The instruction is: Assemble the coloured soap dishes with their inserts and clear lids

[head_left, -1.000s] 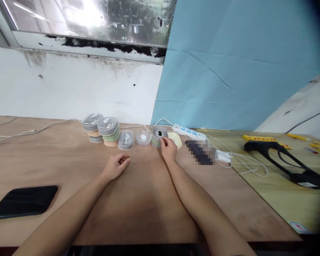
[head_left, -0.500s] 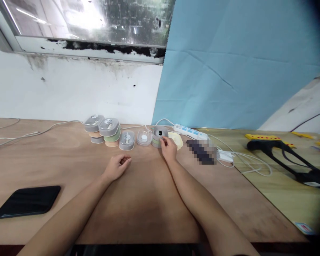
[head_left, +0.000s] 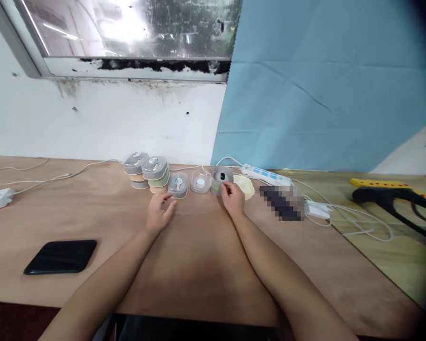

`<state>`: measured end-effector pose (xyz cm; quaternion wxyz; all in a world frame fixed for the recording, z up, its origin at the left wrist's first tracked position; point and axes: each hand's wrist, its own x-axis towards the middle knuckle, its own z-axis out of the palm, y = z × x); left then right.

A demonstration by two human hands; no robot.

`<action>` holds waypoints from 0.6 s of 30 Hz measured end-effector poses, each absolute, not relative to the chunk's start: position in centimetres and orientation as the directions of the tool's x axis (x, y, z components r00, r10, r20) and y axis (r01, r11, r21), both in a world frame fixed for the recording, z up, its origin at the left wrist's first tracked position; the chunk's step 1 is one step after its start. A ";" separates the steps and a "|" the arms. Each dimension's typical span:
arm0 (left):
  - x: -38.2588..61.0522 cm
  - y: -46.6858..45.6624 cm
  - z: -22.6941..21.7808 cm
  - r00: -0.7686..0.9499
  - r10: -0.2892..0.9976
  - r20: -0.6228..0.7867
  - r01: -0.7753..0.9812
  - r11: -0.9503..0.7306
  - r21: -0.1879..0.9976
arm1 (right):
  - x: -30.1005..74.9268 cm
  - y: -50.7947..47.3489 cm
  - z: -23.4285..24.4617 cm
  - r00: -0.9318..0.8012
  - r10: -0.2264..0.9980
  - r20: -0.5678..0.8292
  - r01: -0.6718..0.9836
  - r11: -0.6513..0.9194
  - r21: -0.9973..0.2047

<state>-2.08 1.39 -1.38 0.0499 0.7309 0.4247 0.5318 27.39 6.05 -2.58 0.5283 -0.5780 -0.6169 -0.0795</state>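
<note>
My left hand (head_left: 159, 211) is raised a little, its fingers curved and apart with nothing in them. It is close to a grey box with a clear lid (head_left: 178, 184) and the stacked lidded boxes (head_left: 155, 169) in grey, green and peach. My right hand (head_left: 234, 198) has thumb and fingers pinched together at the front of a stack of round-cornered grey and green containers (head_left: 217, 182). A small black piece (head_left: 222, 176) shows at the top of that stack. What the fingertips pinch, if anything, is hidden. Between the hands stands a clear lid (head_left: 200, 182) with a white round patch.
Pale yellow pieces (head_left: 246, 188) lie right of the right hand. Behind them runs a white power strip (head_left: 266, 175) with cables. A blurred dark object (head_left: 280, 203) and a white adapter (head_left: 317, 210) lie farther right. A black phone-like slab (head_left: 61, 256) is at front left.
My left hand has moved forward toward the boxes, and its fingers have opened out. My right hand stays at the grey stack. The whole view has shifted slightly left.
</note>
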 end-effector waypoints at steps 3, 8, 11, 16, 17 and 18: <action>-2.5 2.8 -0.8 -0.040 0.534 0.844 0.706 -0.583 0.402 | 27.0 5.9 -2.6 0.202 0.634 0.746 0.805 0.327 -0.496; -3.3 6.6 2.2 -0.216 0.458 0.862 0.839 -0.364 0.404 | 26.4 5.0 -2.6 0.107 0.623 0.775 0.819 0.387 -0.423; -3.4 7.9 3.4 -0.310 0.453 0.836 0.847 -0.267 0.459 | 26.2 4.5 -2.5 0.084 0.617 0.782 0.814 0.411 -0.411; -1.1 5.8 1.6 0.297 0.541 0.786 0.805 -0.585 0.099 | 25.8 4.2 -2.4 0.061 0.606 0.793 0.808 0.437 -0.396; -0.4 5.2 1.1 0.465 0.547 0.696 0.750 -0.661 0.019 | 25.7 4.1 -2.4 0.055 0.608 0.792 0.806 0.441 -0.395; 0.3 4.8 0.6 0.538 0.573 0.618 0.736 -0.677 -0.013 | 25.6 3.9 -2.3 0.048 0.613 0.789 0.804 0.445 -0.395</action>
